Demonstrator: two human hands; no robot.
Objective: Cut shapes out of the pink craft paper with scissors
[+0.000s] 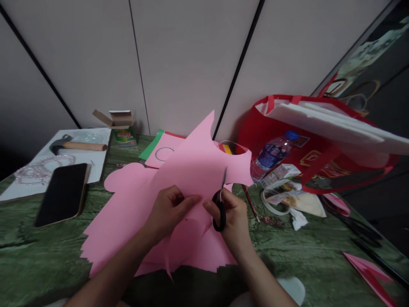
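My left hand [172, 209] is closed on a large pink paper sheet [185, 166], pinching its lower edge between thumb and fingers. This sheet is raised and has a pointed top and a curved cut-out on its right side. In my right hand [233, 213] is a pair of scissors [220, 209] with black handles, the thumb by one loop. Their blades point up at the right part of the sheet. Beneath both hands lie more pink paper pieces [118, 217] with jagged edges. A narrow curled strip [168, 256] hangs below my left hand.
To the left are a phone [62, 194], a hammer [79, 146] on a white board [96, 166], clear tubing-like coils [41, 168] and a small open box [124, 130]. On the right stand a red bag [252, 123], a bottle [273, 153], a tape roll [271, 204] and a pencil [251, 202].
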